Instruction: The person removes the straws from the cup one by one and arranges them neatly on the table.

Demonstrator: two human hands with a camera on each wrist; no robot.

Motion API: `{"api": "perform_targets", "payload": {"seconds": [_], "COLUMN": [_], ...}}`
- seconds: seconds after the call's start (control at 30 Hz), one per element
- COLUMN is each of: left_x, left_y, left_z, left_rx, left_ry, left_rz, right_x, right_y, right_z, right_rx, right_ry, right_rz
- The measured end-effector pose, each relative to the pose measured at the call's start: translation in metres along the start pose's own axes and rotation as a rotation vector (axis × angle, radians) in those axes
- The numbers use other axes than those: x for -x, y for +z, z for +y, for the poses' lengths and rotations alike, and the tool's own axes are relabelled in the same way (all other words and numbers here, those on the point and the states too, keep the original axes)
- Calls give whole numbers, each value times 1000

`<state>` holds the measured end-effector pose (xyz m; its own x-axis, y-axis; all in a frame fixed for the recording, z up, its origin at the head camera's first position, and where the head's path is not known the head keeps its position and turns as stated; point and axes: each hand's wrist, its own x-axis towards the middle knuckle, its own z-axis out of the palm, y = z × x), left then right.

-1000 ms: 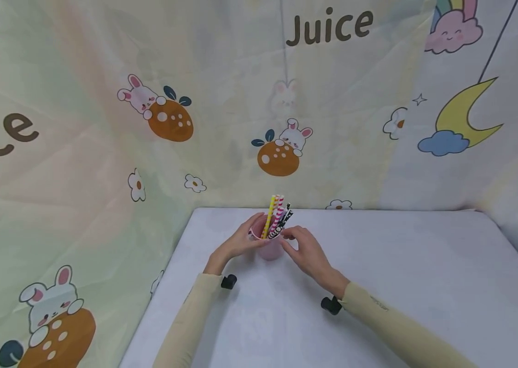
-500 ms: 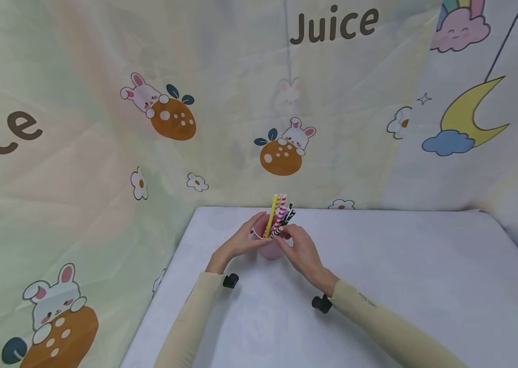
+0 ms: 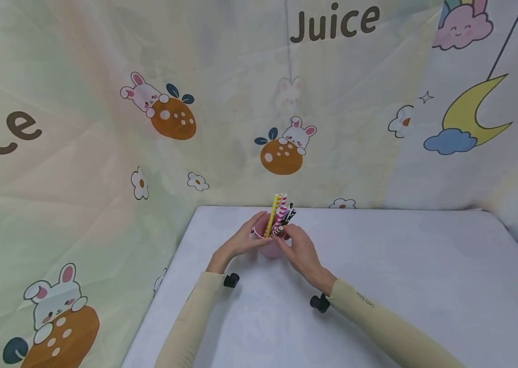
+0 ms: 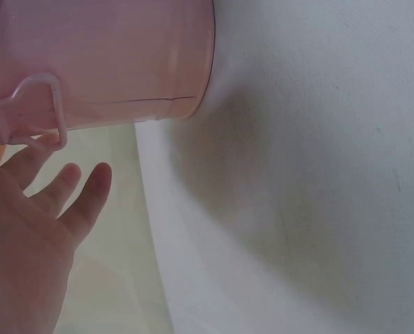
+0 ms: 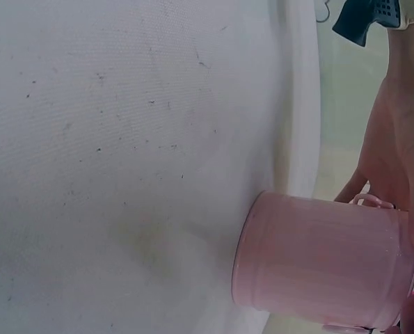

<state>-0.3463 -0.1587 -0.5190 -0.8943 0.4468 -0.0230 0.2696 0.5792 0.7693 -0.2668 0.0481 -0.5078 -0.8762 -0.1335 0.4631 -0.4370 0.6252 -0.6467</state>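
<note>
A small pink bucket (image 3: 272, 250) with wire side handles stands upright on the white table, holding several striped paper straws. Among them are a yellow straw (image 3: 272, 217), pink-and-white straws (image 3: 282, 212) and black-and-white straws (image 3: 289, 216). My left hand (image 3: 240, 242) holds the bucket's rim from the left, thumb along the front and forefinger behind. In the left wrist view its other fingers (image 4: 87, 202) extend beside the wire handle (image 4: 57, 111). From the right, my right hand (image 3: 304, 251) pinches a black-and-white striped straw (image 3: 277, 231) at the front rim. The straws' lower ends are hidden inside.
The white table (image 3: 378, 266) spreads around the bucket, its far edge just behind. A printed cloth backdrop (image 3: 222, 102) with rabbits and the word Juice hangs behind and to the left. A small black camera (image 3: 320, 303) sits at my right wrist.
My right hand has moved slightly left to the bucket's front rim, and its thumb and fingertips have closed on a black-and-white straw. My left hand keeps its hold on the rim.
</note>
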Motion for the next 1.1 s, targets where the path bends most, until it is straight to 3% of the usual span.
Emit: {"api": "perform_targets", "payload": {"seconds": [0.57, 1.1], "left_x": [0, 1], "left_y": [-1, -1], "left_z": [1, 4], "left_rx": [10, 21], "left_ry": [9, -13], "left_rz": [-9, -14], "right_x": [-4, -12], "right_y": [-8, -40], "right_z": [-7, -23], "right_rx": [-38, -113], "right_ry": [-61, -60], "right_rz": [43, 98]}}
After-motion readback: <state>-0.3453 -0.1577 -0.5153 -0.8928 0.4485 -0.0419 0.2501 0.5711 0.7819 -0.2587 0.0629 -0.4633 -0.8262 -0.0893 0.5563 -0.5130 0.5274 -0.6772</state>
